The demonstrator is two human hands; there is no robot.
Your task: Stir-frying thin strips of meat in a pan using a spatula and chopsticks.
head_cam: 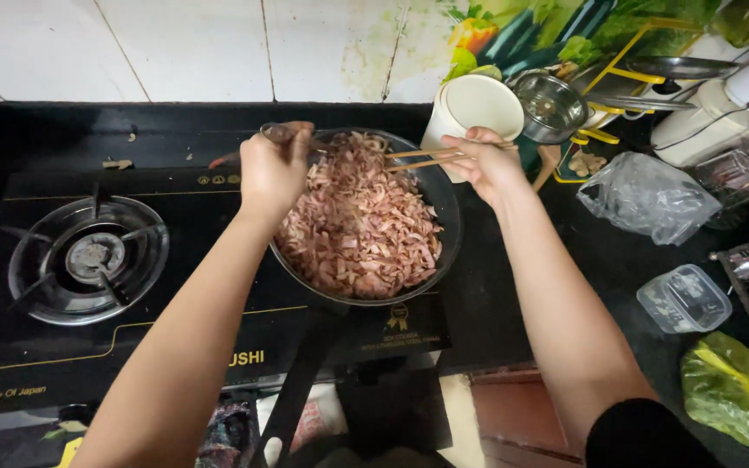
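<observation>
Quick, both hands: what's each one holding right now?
Left hand: closed on a spoon over the pan.
Right hand: closed on chopsticks.

Both forearms are bare from wrist to elbow. The left hand [272, 171] and right hand [487, 162] wear no rings. A black sleeve [643, 433] covers the right upper arm.

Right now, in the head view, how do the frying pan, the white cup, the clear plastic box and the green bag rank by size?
1. Frying pan
2. Green bag, though nearer the camera
3. White cup and clear plastic box: too alike to rank
</observation>
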